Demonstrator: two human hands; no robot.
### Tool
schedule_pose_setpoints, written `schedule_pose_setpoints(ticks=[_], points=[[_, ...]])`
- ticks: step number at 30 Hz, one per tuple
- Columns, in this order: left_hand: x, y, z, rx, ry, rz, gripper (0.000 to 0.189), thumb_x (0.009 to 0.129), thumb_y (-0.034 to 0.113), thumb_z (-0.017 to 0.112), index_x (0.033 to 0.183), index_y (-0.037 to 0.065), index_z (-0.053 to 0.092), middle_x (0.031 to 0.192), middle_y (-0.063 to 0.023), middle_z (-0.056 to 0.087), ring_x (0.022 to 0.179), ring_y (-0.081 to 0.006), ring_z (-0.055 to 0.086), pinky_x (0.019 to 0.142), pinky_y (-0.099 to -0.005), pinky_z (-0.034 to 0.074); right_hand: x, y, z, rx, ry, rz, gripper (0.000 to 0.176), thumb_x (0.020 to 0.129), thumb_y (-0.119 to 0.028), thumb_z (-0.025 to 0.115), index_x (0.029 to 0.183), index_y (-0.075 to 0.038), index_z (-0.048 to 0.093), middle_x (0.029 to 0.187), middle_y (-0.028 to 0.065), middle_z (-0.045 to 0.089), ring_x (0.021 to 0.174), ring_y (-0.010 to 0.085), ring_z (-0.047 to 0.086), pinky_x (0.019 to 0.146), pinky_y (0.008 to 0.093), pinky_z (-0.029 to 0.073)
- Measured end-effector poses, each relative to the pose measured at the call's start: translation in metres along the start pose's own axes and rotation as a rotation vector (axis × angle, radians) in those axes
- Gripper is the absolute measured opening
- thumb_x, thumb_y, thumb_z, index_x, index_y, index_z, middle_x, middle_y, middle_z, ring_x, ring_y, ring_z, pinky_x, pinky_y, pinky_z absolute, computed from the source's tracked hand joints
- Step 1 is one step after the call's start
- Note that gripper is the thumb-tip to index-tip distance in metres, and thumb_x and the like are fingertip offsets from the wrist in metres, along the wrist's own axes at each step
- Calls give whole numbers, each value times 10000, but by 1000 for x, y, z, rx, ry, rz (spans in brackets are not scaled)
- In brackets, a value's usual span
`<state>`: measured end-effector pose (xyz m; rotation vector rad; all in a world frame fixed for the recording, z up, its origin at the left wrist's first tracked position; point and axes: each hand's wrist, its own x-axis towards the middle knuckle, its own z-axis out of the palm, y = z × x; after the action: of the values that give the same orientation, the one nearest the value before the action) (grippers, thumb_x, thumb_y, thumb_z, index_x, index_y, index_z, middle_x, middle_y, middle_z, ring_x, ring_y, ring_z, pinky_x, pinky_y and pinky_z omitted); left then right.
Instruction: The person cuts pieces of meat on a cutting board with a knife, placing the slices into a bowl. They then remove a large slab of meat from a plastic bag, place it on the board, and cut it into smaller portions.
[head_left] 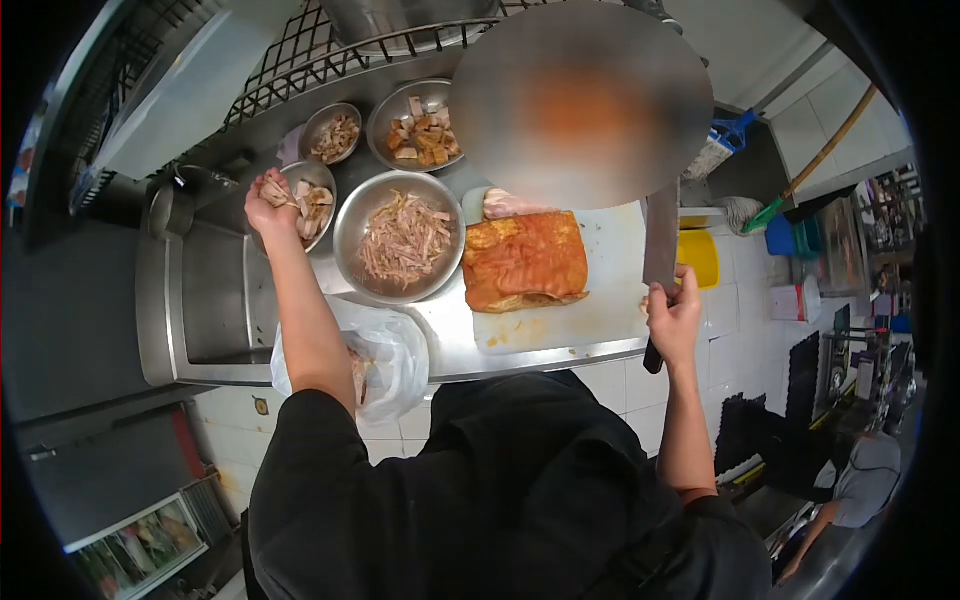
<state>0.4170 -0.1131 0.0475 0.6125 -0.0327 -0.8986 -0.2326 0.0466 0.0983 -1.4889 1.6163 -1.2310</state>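
Note:
My left hand (272,208) is closed around some pale meat pieces (279,192) at the left rim of a steel bowl of cut meat chunks (314,205). My right hand (674,315) grips the dark handle of a broad-bladed knife (661,235), its blade pointing away from me at the right edge of the white cutting board (615,290). On the board lies a large slab of roasted pork with orange-brown skin (527,258). Between my hands stands a wide steel bowl of shredded meat (407,240). A blurred oval hides the area behind the board.
Two smaller bowls, one with meat scraps (336,138) and one with chunks (425,137), stand at the back. A plastic bag (395,360) hangs at the counter's front edge. A sink (225,310) lies left; a yellow bucket (699,258) stands right. Another person (865,480) is far right.

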Motion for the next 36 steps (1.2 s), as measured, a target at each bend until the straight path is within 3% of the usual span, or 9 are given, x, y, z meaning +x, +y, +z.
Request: schedule_pose_setpoints(ticks=[5, 9, 13, 15, 17, 20, 28, 32, 36], points=[[-59, -63, -1, 202, -64, -230, 188, 1041, 180, 500, 1069, 27, 605, 1044, -138, 669, 962, -260, 668, 832, -384, 606, -11, 17, -7, 12, 61, 133, 246, 924, -20, 600, 1142, 12, 490, 675, 15, 588, 551, 60, 482, 488, 250, 370], [-122, -133, -34, 1682, -313, 243, 396, 955, 248, 684, 1215, -49, 656, 1138, -161, 706, 1038, -256, 661, 957, -360, 499, -7, 9, -28, -70, 86, 143, 203, 941, -66, 612, 1100, 17, 517, 644, 74, 617, 546, 95, 500, 492, 287, 397], [-214, -175, 30, 1559, -451, 526, 336, 936, 213, 689, 1188, -8, 676, 1124, -173, 715, 1008, -267, 675, 893, -368, 511, 2, 15, -55, -161, 102, 154, 162, 975, -119, 614, 1046, 4, 535, 645, 136, 624, 539, 124, 516, 499, 321, 423], [-281, -210, 71, 1491, -614, 280, 287, 947, 207, 672, 1157, 12, 686, 1112, -166, 718, 967, -244, 684, 825, -363, 529, 6, 22, -68, -189, 89, 165, 164, 998, -137, 608, 1029, 7, 535, 667, 148, 627, 544, 128, 512, 502, 325, 422], [-351, -249, 104, 1512, -959, -75, 230, 938, 150, 657, 1127, 22, 686, 1028, -148, 719, 922, -278, 697, 800, -395, 550, 6, 39, -81, -166, 82, 187, 164, 997, -135, 607, 1025, 10, 535, 673, 145, 623, 551, 128, 514, 503, 325, 421], [-415, -352, 64, 1439, -1630, 103, 242, 863, 69, 696, 1103, 39, 703, 1215, -158, 636, 1136, -336, 597, 972, -421, 498, 11, 59, -98, -135, 50, 228, 168, 996, -132, 604, 1015, 19, 534, 686, 143, 617, 568, 127, 522, 510, 328, 427], [-438, -422, 35, 1627, -1966, 157, 278, 805, 175, 759, 994, 3, 647, 974, -165, 632, 1017, -372, 600, 891, -469, 506, -1, 117, -134, -130, -62, 206, 216, 1001, -145, 607, 1073, 50, 553, 715, 115, 632, 637, 107, 562, 543, 314, 453], [-435, -385, 42, 1710, -1744, 148, 179, 864, 172, 708, 917, 4, 675, 975, -178, 665, 967, -380, 647, 818, -489, 550, 4, 127, -133, -46, -175, 318, 181, 1011, -152, 590, 1011, 15, 522, 682, 77, 600, 590, 80, 500, 488, 307, 398], [-369, -293, 53, 1672, -976, 350, 190, 930, 184, 668, 1039, 49, 744, 1052, -162, 738, 957, -310, 712, 825, -417, 572, 4, 127, -112, -146, -167, 106, 163, 1009, -146, 580, 1003, 1, 508, 678, 126, 608, 553, 134, 531, 487, 327, 399]])
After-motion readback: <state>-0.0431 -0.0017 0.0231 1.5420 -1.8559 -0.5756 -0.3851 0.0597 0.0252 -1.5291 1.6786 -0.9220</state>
